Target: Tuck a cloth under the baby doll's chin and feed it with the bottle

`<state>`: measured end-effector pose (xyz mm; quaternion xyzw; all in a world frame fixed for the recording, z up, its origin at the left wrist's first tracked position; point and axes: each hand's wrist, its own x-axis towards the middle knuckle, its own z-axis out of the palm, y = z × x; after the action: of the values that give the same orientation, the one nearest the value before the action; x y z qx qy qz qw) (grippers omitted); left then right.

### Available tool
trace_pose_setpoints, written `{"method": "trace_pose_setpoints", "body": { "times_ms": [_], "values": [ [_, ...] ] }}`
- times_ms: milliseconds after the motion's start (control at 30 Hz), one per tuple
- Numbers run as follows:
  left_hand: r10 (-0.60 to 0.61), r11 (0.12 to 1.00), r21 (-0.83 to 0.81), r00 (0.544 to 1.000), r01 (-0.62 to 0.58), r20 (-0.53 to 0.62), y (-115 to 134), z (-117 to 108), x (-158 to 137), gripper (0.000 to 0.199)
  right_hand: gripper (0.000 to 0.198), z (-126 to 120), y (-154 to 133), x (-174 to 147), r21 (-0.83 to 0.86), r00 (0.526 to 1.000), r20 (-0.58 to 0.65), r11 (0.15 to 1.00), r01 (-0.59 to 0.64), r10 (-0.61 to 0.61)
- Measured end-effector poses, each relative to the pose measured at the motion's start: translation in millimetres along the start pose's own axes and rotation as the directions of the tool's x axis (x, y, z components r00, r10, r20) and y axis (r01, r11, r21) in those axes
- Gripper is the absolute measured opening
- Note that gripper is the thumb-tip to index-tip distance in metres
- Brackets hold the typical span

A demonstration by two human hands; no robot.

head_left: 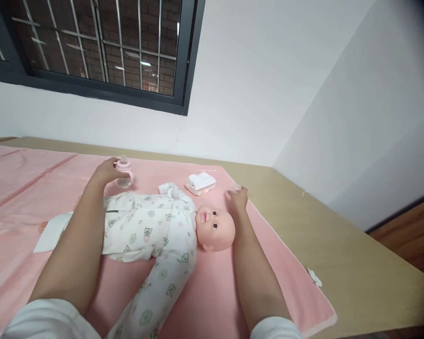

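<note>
My left hand [109,170] is closed round a baby bottle [123,181] with a pink collar, pink handles and a clear nipple, upright at the far side of the blanket. On the right, my right hand [238,197] grips a small clear cap [237,188], partly hidden by the fingers. Between my arms a baby doll [215,228] lies on its back, head to the right. It wears a white printed outfit [144,226], with one sleeve stretched toward me. My left forearm crosses over the doll's lower body.
A pink blanket [205,292] covers much of the wooden table [289,207]. A white pack of wipes or tissues [200,181] lies beyond the doll. A small white object [314,277] rests near the blanket's right edge. Behind stand a white wall [240,94] and a barred window [102,47].
</note>
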<state>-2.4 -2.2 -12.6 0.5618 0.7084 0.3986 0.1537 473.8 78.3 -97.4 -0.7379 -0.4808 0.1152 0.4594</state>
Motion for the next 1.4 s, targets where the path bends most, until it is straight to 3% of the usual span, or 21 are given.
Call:
{"method": "trace_pose_setpoints", "body": {
  "times_ms": [133, 233, 300, 467, 600, 700, 800, 1033, 1233, 1400],
  "values": [
    [0.051, 0.997, -0.051, 0.999, -0.051, 0.001, 30, -5, -9, 0.061, 0.063, -20, -32, 0, 0.193, 0.998, 0.063, 0.981, -0.021, 0.008],
    [0.095, 0.993, -0.075, 0.995, -0.094, 0.008, 56, -7, -19, 0.056, 0.065, -41, -69, -8, 0.344, 0.994, 0.084, 0.938, 0.035, -0.068],
    [0.139, 0.987, -0.085, 0.99, -0.138, 0.005, 72, -4, -27, 0.052, 0.062, -56, -94, -18, 0.464, 0.976, 0.117, 0.879, 0.108, -0.182],
    [0.318, 0.939, -0.153, 0.947, -0.308, 0.042, 106, 13, -49, 0.054, 0.067, -81, -146, -57, 0.595, 0.849, 0.169, 0.739, 0.317, -0.501],
    [0.454, 0.888, -0.146, 0.88, -0.435, 0.138, 127, 26, -70, 0.049, 0.07, -81, -170, -96, 0.638, 0.723, 0.198, 0.647, 0.418, -0.662],
    [0.54, 0.842, -0.125, 0.815, -0.525, 0.209, 139, 27, -85, 0.047, 0.071, -72, -180, -118, 0.654, 0.676, 0.199, 0.61, 0.448, -0.71],
    [0.554, 0.829, -0.077, 0.794, -0.554, 0.251, 146, 23, -96, 0.048, 0.071, -64, -185, -130, 0.667, 0.653, 0.238, 0.61, 0.428, -0.719],
    [0.546, 0.832, -0.051, 0.8, -0.552, 0.251, 150, 19, -101, 0.042, 0.068, -62, -188, -143, 0.653, 0.618, 0.35, 0.656, 0.378, -0.704],
    [0.507, 0.86, -0.047, 0.842, -0.507, 0.184, 144, 27, -95, 0.094, 0.085, -57, -189, -151, 0.67, 0.582, 0.404, 0.661, 0.338, -0.706],
    [0.501, 0.864, -0.04, 0.85, -0.502, 0.162, 144, 31, -96, 0.098, 0.107, -45, -187, -153, 0.708, 0.604, 0.411, 0.656, 0.26, -0.683]
  ]
}}
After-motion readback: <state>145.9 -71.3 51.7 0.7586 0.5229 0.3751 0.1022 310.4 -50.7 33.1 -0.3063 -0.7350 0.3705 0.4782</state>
